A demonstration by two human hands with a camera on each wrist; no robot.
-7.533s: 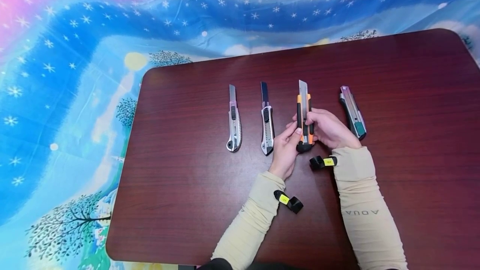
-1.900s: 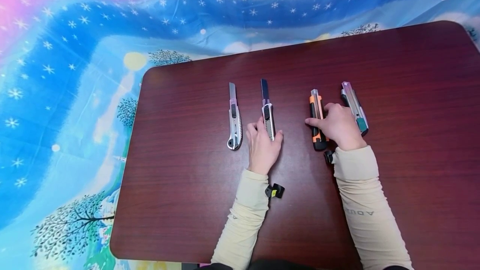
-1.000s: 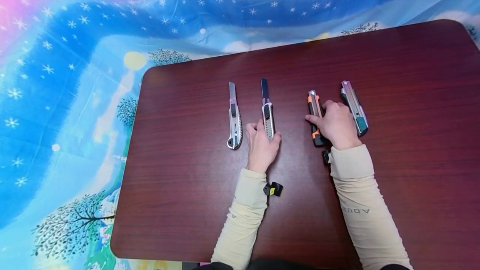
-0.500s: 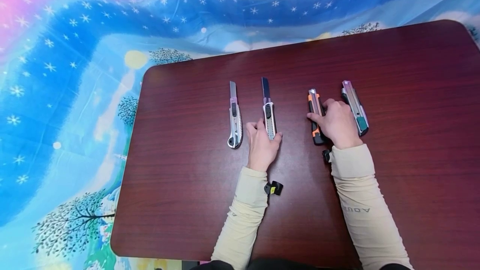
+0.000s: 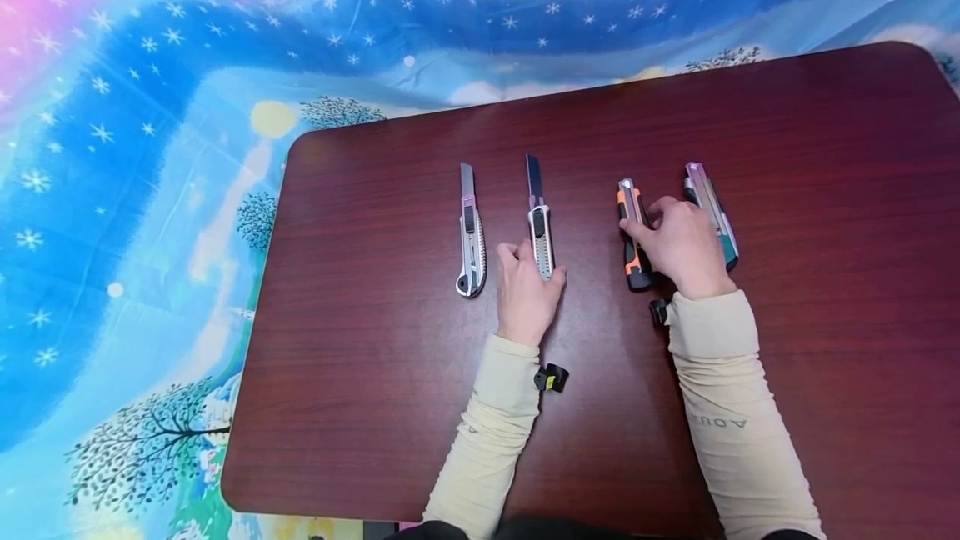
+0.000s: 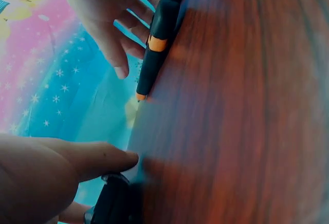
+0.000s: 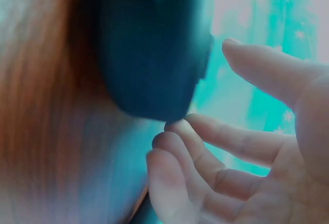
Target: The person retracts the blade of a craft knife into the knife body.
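In the head view, my left hand (image 5: 525, 294) rests loosely around the lower handle of a silver snap-off utility knife (image 5: 540, 232) with its black blade out, thumb on the right side and fingers on the left. The handle's end is hidden under the palm. My right hand (image 5: 684, 244) hovers with relaxed fingers over the right side of an orange-and-black utility knife (image 5: 636, 261), whose blade is retracted. Both wrist views show its thumb (image 7: 262, 72) apart from the fingers. In the left wrist view, the orange-and-black knife (image 6: 158, 44) lies on the table beside the right hand.
A silver utility knife (image 5: 470, 244) with blade extended lies left of my left hand. Past my right hand lies a silver, black and green utility knife (image 5: 708, 198), partly covered by it. The dark red wooden table (image 5: 360, 340) ends before a printed cloth backdrop (image 5: 420, 23).
Earlier both hands held the orange-and-black knife with its blade out; now it lies farther right, blade in. My left hand moved to the black-bladed knife. Lately my right hand drew slightly rightward.
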